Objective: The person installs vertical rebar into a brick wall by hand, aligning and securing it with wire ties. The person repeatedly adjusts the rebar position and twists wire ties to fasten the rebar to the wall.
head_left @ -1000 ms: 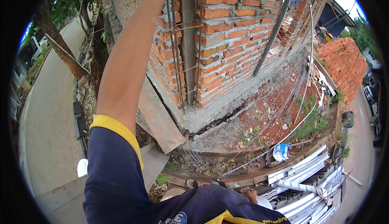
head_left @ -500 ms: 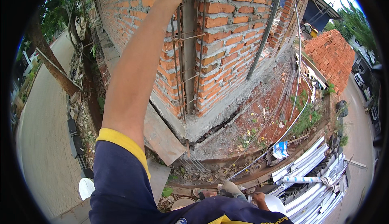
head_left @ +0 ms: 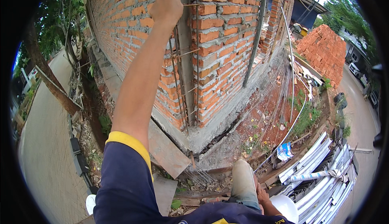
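Note:
My left hand [head_left: 167, 8] is raised on a stretched arm at the top of the brick corner. Its fingers are closed around a thin vertical steel rod [head_left: 178, 74] of the rebar cage in the corner gap. More upright rods and short cross ties [head_left: 187, 53] stand between the two brick wall faces [head_left: 209, 46]. Down at the lower edge, my right hand [head_left: 262, 192] lies against my bent leg [head_left: 243, 181] in pale trousers. Its fingers are too small and partly hidden to tell whether they hold anything.
A flat board [head_left: 168, 153] lies at the wall's foot, beside a crack in the ground. Long metal profiles [head_left: 320, 187] are stacked at lower right, near a round white object [head_left: 285, 206]. Thin wires [head_left: 279, 86] and a brick pile [head_left: 324, 52] are farther off. A tree trunk [head_left: 56, 78] leans at left.
The view has shifted, so my left hand now shows fully, lower in the picture, on the rod. My bent leg has risen into view beside my right hand.

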The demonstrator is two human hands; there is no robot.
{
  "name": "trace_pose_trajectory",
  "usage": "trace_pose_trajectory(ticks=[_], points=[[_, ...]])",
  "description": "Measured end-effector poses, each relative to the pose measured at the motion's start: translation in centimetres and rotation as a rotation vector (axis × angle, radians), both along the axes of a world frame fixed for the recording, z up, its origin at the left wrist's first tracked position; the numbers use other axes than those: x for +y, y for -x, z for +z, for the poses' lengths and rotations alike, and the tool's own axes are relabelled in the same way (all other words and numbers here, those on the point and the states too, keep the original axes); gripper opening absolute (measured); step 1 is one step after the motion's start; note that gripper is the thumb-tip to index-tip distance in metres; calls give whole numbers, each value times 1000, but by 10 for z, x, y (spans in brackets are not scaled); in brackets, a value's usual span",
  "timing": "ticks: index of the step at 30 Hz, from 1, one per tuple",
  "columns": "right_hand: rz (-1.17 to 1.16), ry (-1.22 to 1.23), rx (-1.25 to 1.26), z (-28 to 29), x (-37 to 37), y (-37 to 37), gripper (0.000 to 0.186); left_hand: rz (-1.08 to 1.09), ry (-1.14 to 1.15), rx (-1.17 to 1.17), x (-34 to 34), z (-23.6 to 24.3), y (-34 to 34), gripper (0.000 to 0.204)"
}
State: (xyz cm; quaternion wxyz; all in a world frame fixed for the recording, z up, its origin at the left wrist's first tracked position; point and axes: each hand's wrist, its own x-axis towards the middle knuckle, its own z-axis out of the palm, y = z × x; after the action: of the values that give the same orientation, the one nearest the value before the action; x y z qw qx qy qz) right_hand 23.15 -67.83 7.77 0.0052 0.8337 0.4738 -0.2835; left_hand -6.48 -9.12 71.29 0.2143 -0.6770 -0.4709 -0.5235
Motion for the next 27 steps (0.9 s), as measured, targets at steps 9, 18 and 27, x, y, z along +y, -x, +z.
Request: trace_pose_trajectory(ticks=[9,18,27], points=[[-262,-371,-130,-22,-6,-2,64,4,52,-47,-2,0,-3,52],[-309,285,30,-37,-42,-4,38,-5,115,-22,-20,8,-3,49],[-300,187,138,-49,-15,-34,35,-12,88,-16,-17,9,0,50]])
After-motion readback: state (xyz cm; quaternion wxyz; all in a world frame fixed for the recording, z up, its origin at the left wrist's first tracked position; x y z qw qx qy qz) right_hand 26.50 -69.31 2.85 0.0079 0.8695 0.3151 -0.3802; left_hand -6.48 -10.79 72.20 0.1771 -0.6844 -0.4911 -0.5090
